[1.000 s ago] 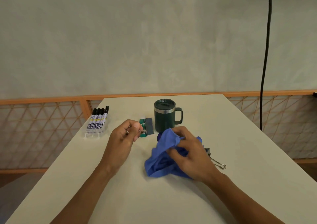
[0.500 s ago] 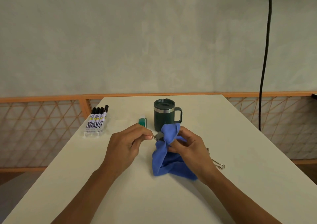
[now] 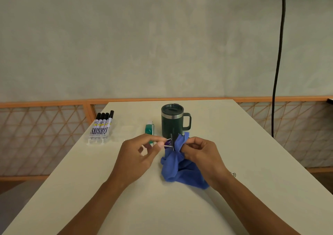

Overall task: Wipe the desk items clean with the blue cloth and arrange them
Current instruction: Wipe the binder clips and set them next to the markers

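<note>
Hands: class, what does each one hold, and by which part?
Left hand pinches the purple binder clip by its wire handles; right hand grips the blue cloth by its bunched upper part.

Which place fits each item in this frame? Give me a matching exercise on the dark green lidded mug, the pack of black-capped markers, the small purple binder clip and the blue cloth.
Things:
1. dark green lidded mug
2. pack of black-capped markers
3. small purple binder clip
4. blue cloth

Places:
A. pinched by its wire handles in the left hand
B. standing upright behind both hands
C. gripped by the right hand, lower end resting on the white table
D. lying near the table's far left edge

Pairs: 1-B, 2-D, 3-A, 4-C
</note>
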`<state>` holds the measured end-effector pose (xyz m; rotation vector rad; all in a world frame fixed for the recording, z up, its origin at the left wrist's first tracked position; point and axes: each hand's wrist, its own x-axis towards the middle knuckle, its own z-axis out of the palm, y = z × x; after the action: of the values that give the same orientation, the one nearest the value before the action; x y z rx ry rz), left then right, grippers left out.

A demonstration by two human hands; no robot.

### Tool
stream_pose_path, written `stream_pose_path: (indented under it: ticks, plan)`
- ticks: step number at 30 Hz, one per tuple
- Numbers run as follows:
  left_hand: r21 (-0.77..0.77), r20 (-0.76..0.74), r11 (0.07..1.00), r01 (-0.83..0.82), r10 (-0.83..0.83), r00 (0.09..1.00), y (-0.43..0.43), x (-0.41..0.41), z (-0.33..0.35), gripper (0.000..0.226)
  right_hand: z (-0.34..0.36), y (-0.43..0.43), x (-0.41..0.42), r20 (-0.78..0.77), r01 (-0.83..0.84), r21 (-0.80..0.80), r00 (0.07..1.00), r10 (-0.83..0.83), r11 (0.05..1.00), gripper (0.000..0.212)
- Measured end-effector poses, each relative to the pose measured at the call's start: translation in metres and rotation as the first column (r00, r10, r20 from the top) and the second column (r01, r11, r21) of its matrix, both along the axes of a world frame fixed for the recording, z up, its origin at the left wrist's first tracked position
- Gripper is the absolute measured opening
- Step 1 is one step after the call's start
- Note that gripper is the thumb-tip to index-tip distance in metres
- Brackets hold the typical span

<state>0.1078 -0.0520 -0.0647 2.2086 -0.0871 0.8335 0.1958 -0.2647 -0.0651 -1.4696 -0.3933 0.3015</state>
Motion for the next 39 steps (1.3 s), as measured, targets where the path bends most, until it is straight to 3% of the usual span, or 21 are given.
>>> stream_pose_path:
  ticks: [3, 6, 9, 13, 17, 22, 27, 30, 34, 39]
  plan:
    - [-0.344, -0.162, 0.939, 0.021, -0.081, 0.983, -0.002, 0.001, 0.007, 0.025, -0.004, -0.001, 0.001, 0.009, 0.013, -0.008, 1.000, -0.013, 1.000, 0.012]
    - [-0.500, -0.201, 0.866, 0.007, -0.124, 0.972, -0.001, 0.001, 0.007, 0.016, -0.008, 0.002, 0.001, 0.063, 0.026, -0.061, 0.998, -0.022, 0.998, 0.014]
    - [-0.517, -0.192, 0.856, 0.011, -0.128, 0.973, -0.003, 0.000, 0.004, 0.013, -0.009, 0.006, -0.001, 0.196, 0.064, -0.153, 0.980, -0.034, 0.986, 0.020]
    - [-0.548, -0.176, 0.836, 0.041, -0.163, 0.971, -0.007, 0.001, 0.004, 0.011, -0.013, 0.006, 0.000, 0.112, -0.110, -0.065, 0.987, 0.116, 0.992, 0.022]
    - [-0.509, -0.174, 0.861, 0.009, -0.113, 0.978, -0.006, 0.001, 0.004, 0.009, -0.013, 0.007, -0.002, 0.121, -0.172, -0.139, 0.975, 0.189, 0.975, 0.028]
    - [-0.431, -0.165, 0.903, 0.006, -0.085, 0.983, -0.006, 0.001, 0.003, 0.009, -0.006, 0.008, -0.005, 0.213, -0.132, -0.169, 0.963, 0.167, 0.977, 0.026]
    - [-0.396, -0.147, 0.918, -0.004, -0.059, 0.987, -0.011, 0.002, 0.002, 0.009, -0.010, 0.015, -0.004, 0.329, 0.072, -0.192, 0.944, -0.005, 0.979, 0.018]
    - [-0.448, -0.138, 0.893, -0.040, -0.025, 0.990, -0.009, 0.001, 0.002, 0.009, -0.009, 0.016, -0.001, 0.327, -0.020, -0.202, 0.941, 0.087, 0.979, 0.017]
    - [-0.529, -0.174, 0.845, -0.073, -0.024, 0.984, -0.002, 0.003, 0.002, 0.010, -0.007, 0.007, 0.002, 0.302, -0.165, -0.182, 0.929, 0.214, 0.970, 0.032]
    - [-0.662, -0.183, 0.744, -0.093, -0.040, 0.982, 0.019, 0.004, 0.005, 0.011, -0.005, -0.012, 0.015, 0.300, -0.052, -0.175, 0.948, 0.103, 0.983, 0.016]
